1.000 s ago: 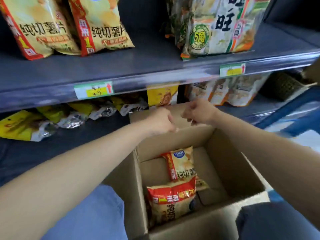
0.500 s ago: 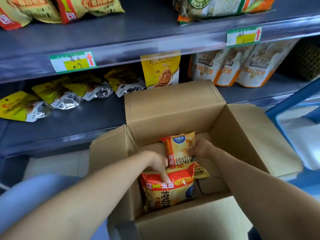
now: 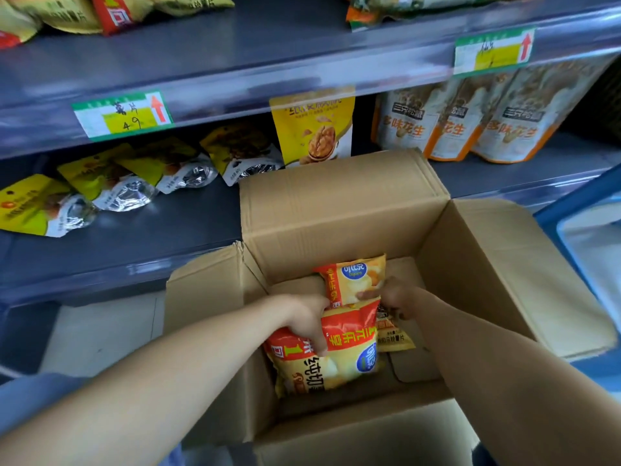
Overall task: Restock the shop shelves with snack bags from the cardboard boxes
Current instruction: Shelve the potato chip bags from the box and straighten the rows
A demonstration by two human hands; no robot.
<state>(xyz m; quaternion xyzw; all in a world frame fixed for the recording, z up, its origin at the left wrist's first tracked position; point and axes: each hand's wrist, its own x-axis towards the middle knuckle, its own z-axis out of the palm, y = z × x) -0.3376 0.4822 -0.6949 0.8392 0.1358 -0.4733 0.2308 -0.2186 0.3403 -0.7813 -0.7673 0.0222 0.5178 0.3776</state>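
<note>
- cardboard box (image 3: pixel 339 210) open, all four flaps folded out, standing on the floor right in front of the lower shelf (image 3: pixel 151 237)
- two chip bags inside the box, bottom otherwise showing bare cardboard
- front chip bag (image 3: pixel 336 363) at the box's near-left side, red band on top, yellow below, tilted
- rear chip bag (image 3: pixel 356 277) just behind it toward the box's back wall, standing up; its lower part hidden by the front bag
- left hand (image 3: pixel 309 322) inside the box, fingers curled over the top edge of the front chip bag, gripping it
- right hand (image 3: pixel 393 297) inside the box, thumb on the face of the rear chip bag, other fingers behind it, pinching its right side
- walnut bag (image 3: pixel 314 129) upright on the lower shelf, directly behind the box's back flap
- peanut bags (image 3: pixel 470 126), three in a row, behind the box to its right
- yellow foil bags (image 3: pixel 111 183) lying flat behind the box to its left
- upper shelf (image 3: pixel 235 45) above the box; more chip bags (image 3: pixel 111 11) on it, tops cut off by the frame edge
- price tag (image 3: pixel 122 114) on the upper shelf edge, above-left of the box, handwritten 4.9, red arrow up
- blue frame (image 3: pixel 578 193) just right of the box's right flap, can't tell what it is
</note>
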